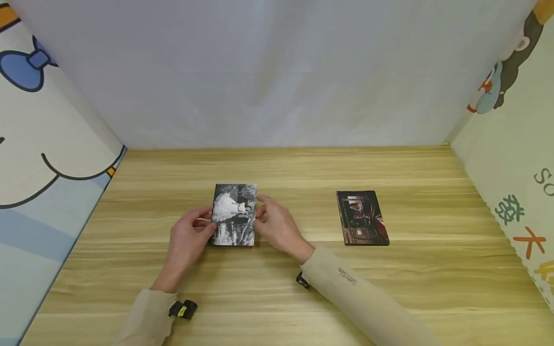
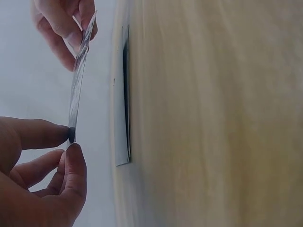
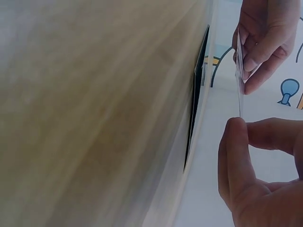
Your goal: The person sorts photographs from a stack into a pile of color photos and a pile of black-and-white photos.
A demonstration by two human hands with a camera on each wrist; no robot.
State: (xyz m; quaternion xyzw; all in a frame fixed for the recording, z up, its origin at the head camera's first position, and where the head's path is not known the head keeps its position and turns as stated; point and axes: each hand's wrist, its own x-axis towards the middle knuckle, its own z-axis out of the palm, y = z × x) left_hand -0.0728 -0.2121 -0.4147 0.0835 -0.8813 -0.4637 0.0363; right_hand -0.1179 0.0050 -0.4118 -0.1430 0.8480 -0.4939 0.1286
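Note:
A black-and-white photo card (image 1: 234, 216) is held up above the wooden table by both hands. My left hand (image 1: 188, 238) pinches its left edge between thumb and fingers. At the opposite edge, my right hand (image 1: 279, 225) pinches it the same way. Seen edge-on in the left wrist view, the photo card (image 2: 78, 90) is thin and slightly bowed, with a gap between it and the table. Below it on the table lies a thin flat piece, slightly bent (image 2: 121, 99), mostly hidden by the card from the head view.
To the right, a dark-coloured picture card (image 1: 363, 218) with thick edges like a small stack lies on the wooden table (image 1: 268, 302). A pale curtain (image 1: 277, 72) stands along the back, and printed panels (image 1: 56, 134) flank both sides.

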